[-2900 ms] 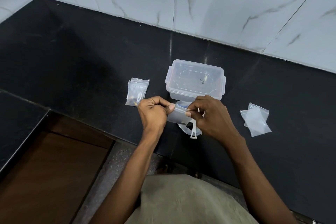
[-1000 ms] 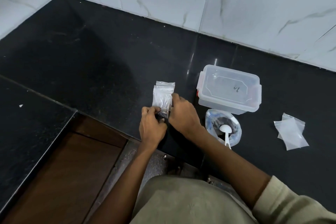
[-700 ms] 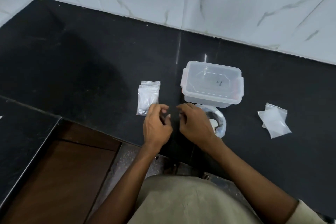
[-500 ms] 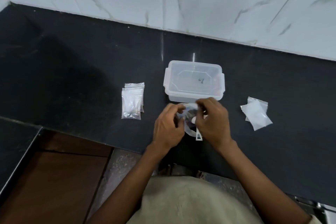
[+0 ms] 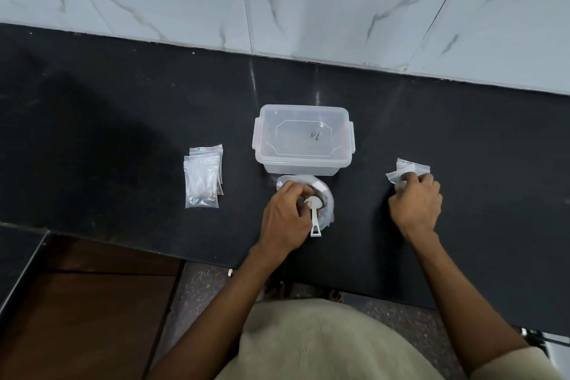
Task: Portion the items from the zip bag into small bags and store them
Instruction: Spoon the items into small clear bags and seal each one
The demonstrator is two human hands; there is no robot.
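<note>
The rolled-open zip bag [image 5: 325, 199] with dark contents sits on the black counter, just in front of a clear lidded plastic box [image 5: 303, 139]. A white plastic spoon [image 5: 315, 217] lies in the bag, handle toward me. My left hand [image 5: 285, 219] rests on the bag's left rim with curled fingers gripping it. My right hand [image 5: 415, 205] is over the pile of empty small bags [image 5: 407, 171] at the right, fingers pinching one. A stack of filled small bags [image 5: 203, 180] lies to the left.
The white marble wall [image 5: 308, 0] backs the black counter [image 5: 123, 120]. A lower black ledge and a brown wooden surface [image 5: 86, 311] lie at the lower left, past the counter's front edge.
A filled small bag was laid on the left stack. Both hands came back to the zip bag, then my right hand moved out right to the empty bags while my left stayed on the zip bag.
</note>
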